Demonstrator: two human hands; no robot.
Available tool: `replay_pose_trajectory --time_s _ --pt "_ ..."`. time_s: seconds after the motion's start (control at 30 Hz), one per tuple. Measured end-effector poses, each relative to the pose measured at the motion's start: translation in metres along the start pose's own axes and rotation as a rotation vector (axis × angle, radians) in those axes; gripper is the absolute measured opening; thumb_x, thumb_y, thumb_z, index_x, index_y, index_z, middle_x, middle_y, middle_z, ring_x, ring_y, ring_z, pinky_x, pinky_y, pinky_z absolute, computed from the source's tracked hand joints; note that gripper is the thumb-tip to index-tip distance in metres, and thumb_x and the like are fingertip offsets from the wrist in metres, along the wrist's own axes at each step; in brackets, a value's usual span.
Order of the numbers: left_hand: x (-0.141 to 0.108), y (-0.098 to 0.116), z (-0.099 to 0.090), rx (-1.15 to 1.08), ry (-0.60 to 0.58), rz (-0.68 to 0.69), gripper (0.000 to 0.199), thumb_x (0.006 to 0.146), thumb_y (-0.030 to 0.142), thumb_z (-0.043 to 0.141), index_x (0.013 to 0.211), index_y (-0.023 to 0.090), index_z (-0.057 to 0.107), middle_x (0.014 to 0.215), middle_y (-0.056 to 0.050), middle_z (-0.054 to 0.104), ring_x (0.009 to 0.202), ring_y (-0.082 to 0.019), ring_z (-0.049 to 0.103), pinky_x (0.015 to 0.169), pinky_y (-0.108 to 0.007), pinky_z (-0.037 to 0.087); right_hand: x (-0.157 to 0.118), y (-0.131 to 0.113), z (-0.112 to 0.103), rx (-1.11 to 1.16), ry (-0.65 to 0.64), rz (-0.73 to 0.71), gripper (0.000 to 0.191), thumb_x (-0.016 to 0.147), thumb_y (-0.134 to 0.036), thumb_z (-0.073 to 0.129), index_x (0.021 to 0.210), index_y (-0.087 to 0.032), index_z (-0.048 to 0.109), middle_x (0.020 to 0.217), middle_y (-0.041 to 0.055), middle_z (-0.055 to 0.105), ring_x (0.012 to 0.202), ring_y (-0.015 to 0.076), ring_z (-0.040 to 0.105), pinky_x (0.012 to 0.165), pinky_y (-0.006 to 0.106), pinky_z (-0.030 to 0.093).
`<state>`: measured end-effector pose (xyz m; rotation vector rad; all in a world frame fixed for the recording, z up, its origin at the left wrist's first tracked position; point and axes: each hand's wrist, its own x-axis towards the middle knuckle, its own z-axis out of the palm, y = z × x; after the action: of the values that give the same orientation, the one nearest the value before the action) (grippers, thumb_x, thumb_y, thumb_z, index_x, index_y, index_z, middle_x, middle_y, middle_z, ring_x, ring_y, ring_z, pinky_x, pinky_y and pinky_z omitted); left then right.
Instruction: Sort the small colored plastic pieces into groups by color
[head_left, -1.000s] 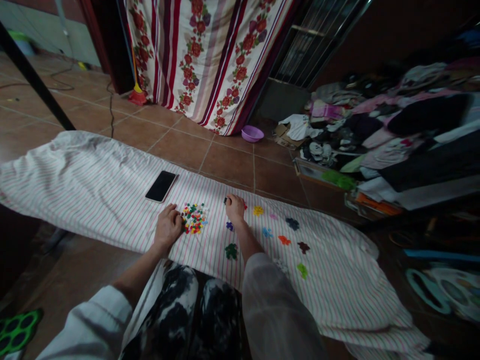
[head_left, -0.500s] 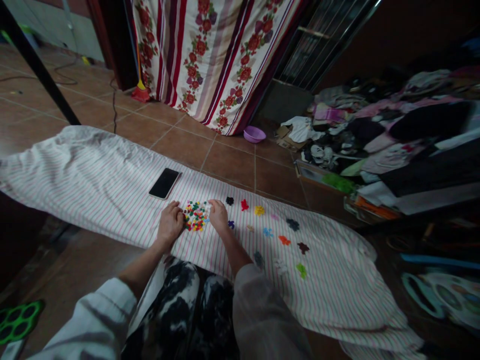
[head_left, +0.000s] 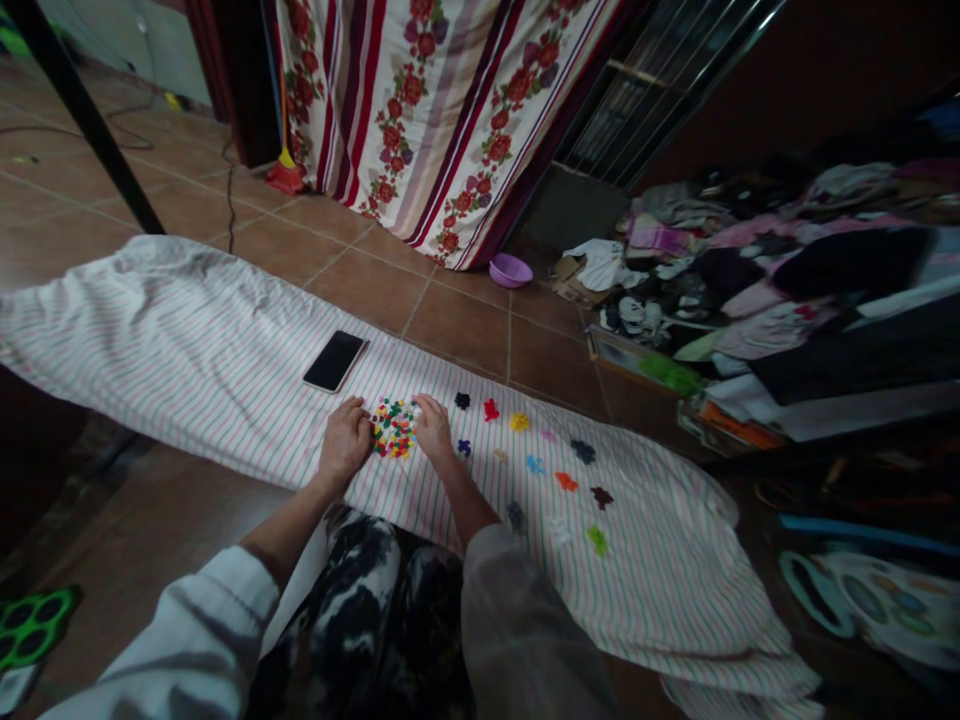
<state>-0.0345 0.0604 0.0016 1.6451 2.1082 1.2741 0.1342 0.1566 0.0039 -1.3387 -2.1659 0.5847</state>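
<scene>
No readable text, no legible labels, brands, numbers or signs

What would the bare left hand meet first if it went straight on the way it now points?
Probably the loose pile of small multicoloured pieces, lying right beside the left hand; whether they touch is hard to tell.

Pieces (head_left: 393,432) on cloth (head_left: 210,340); phone (head_left: 334,361) behind left, piles (head_left: 519,422) to right.

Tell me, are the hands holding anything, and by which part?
I can't tell: the left hand and right hand flank the pile of tiny multicoloured pieces, and anything between their fingers would be too small to see.
</scene>
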Motion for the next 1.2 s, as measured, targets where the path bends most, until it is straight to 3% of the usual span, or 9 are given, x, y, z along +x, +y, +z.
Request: replay_pose_trajectory --time_s 0.23,0.47,0.67,0.87,1.0,1.1,1.2 --pt "0.0 0.001 -0.001 -0.018 -0.006 0.005 0.036 0.092 0.028 0.034 0.099 0.018 0.068 0.125 -0.013 0.066 0.127 -0.027 0.056 0.113 -0.048 0.042 0.0 -0.014 0.009 0.005 -0.054 -0.096 0.053 0.085 -0.004 0.04 0.128 -0.021 0.066 0.13 0.0081 0.067 0.126 0.0199 0.054 0.117 0.044 0.036" --pt "0.002 0.008 -0.007 -0.024 -0.064 0.052 0.043 0.097 0.032 0.027 0.116 0.017 0.063 0.116 -0.013 0.069 0.121 -0.026 0.06 0.11 -0.046 0.044 -0.004 -0.031 0.024 0.064 -0.148 -0.281 0.047 0.09 -0.01 0.038 0.129 -0.018 0.064 0.13 0.0098 0.066 0.125 0.0196 0.055 0.115 0.041 0.04" --pt "0.001 0.008 -0.008 0.002 -0.093 0.024 0.051 0.098 0.038 0.027 0.123 0.013 0.063 0.127 -0.016 0.067 0.134 -0.031 0.051 0.113 -0.051 0.039 -0.022 -0.045 0.026 0.083 -0.185 -0.421 0.043 0.093 -0.014 0.038 0.129 -0.017 0.062 0.132 0.0122 0.065 0.128 0.0201 0.054 0.117 0.042 0.04" --pt "-0.001 0.0 -0.004 -0.118 -0.031 -0.022 0.053 0.098 0.042 0.025 0.118 0.016 0.066 0.122 -0.014 0.07 0.124 -0.027 0.059 0.109 -0.045 0.045 -0.053 -0.043 0.014 0.127 -0.067 -0.411 0.045 0.094 -0.015 0.038 0.132 -0.018 0.062 0.135 0.0113 0.063 0.135 0.0219 0.05 0.118 0.047 0.039" --pt "0.0 -0.005 -0.004 -0.223 -0.005 -0.111 0.053 0.097 0.043 0.027 0.122 0.013 0.063 0.117 -0.015 0.071 0.115 -0.026 0.064 0.102 -0.044 0.051 -0.073 -0.032 0.01 0.111 0.08 -0.317 0.045 0.093 -0.013 0.035 0.127 -0.016 0.065 0.132 0.0133 0.064 0.131 0.022 0.052 0.116 0.047 0.041" --pt "-0.006 -0.008 -0.005 -0.191 0.029 -0.149 0.05 0.095 0.037 0.032 0.127 0.011 0.06 0.124 -0.016 0.068 0.12 -0.027 0.062 0.106 -0.046 0.049 -0.088 -0.023 0.013 0.064 0.191 -0.221 0.046 0.09 -0.013 0.037 0.126 -0.014 0.065 0.13 0.0155 0.063 0.129 0.0236 0.052 0.114 0.048 0.043" --pt "-0.024 -0.01 -0.008 -0.074 0.06 -0.09 0.05 0.094 0.031 0.033 0.132 0.009 0.056 0.136 -0.02 0.061 0.131 -0.03 0.055 0.113 -0.051 0.042 -0.1 -0.015 0.021 0.027 0.249 -0.133 0.045 0.088 -0.014 0.041 0.126 -0.014 0.065 0.129 0.0159 0.063 0.128 0.0249 0.053 0.112 0.048 0.044"
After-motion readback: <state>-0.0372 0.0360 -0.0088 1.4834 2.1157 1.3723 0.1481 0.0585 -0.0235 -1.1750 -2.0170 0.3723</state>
